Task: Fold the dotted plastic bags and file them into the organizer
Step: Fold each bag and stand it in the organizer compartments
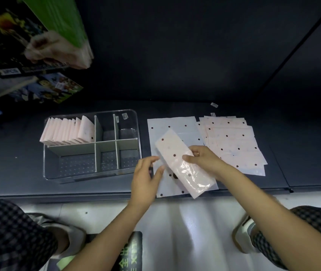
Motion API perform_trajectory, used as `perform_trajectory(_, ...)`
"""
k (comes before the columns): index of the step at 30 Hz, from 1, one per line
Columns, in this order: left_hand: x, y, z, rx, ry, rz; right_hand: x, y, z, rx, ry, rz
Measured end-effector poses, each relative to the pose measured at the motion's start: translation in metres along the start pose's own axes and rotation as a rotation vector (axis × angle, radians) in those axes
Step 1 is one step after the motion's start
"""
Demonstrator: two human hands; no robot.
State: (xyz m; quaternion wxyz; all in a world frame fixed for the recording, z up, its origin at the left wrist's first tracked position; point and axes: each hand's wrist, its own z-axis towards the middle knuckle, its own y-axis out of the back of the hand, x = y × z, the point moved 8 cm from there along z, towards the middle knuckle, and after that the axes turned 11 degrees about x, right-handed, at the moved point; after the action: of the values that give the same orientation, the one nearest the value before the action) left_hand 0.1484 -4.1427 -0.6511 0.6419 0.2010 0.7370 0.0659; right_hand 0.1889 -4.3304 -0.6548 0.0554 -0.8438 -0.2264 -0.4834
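Note:
A pink dotted bag [177, 153], folded into a long strip, lies slantwise above a flat dotted bag [183, 124] on the dark shelf. My right hand [202, 158] pinches the strip at its right edge near the middle. My left hand [146, 177] hovers just left of the strip with relaxed fingers, holding nothing. To the right lies a stack of flat dotted bags [234, 141]. The clear organizer [136, 132] stands at the left; several folded bags [67, 132] stand upright in its back left compartment.
The organizer's other compartments [77, 165] hold nothing. Coloured boxes and packets [44, 89] hang over the shelf at the upper left. The shelf's front edge [58, 195] runs below the organizer. My knees in checked trousers and my shoes are at the bottom corners.

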Motion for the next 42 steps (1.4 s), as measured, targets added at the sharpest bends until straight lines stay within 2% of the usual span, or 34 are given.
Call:
perform_trajectory(3, -0.001, -0.019, 0.001, 0.148, 0.289, -0.471, 0.001, -0.014, -0.025, -0.016, 0.044, 0.33)
perform_trajectory(5, -0.012, -0.022, -0.006, 0.201, 0.328, -0.631, 0.005, -0.028, -0.034, -0.005, 0.068, 0.378)
perform_trajectory(7, -0.021, -0.014, -0.013, 0.186, 0.29, -0.68, 0.013, -0.039, -0.042, 0.002, 0.087, 0.341)
perform_trajectory(11, -0.03, 0.007, -0.022, 0.154, 0.261, -0.617, 0.03, -0.047, -0.06, -0.007, 0.119, 0.245)
perform_trajectory(17, -0.042, 0.021, -0.027, 0.285, 0.211, -0.535, 0.043, -0.041, -0.077, -0.084, 0.147, 0.201)
perform_trajectory(26, -0.056, 0.041, -0.025, 0.288, 0.092, -0.674, 0.066, -0.046, -0.087, 0.014, 0.282, 0.351)
perform_trajectory(31, -0.06, 0.045, -0.023, 0.315, 0.044, -0.645, 0.069, -0.042, -0.088, -0.069, 0.304, 0.258)
perform_trajectory(37, -0.056, 0.041, -0.023, 0.253, 0.128, -0.742, 0.077, -0.044, -0.089, -0.136, 0.388, 0.163)
perform_trajectory(42, -0.046, 0.034, -0.024, 0.176, 0.21, -0.6, 0.081, -0.046, -0.09, -0.168, 0.401, 0.095)
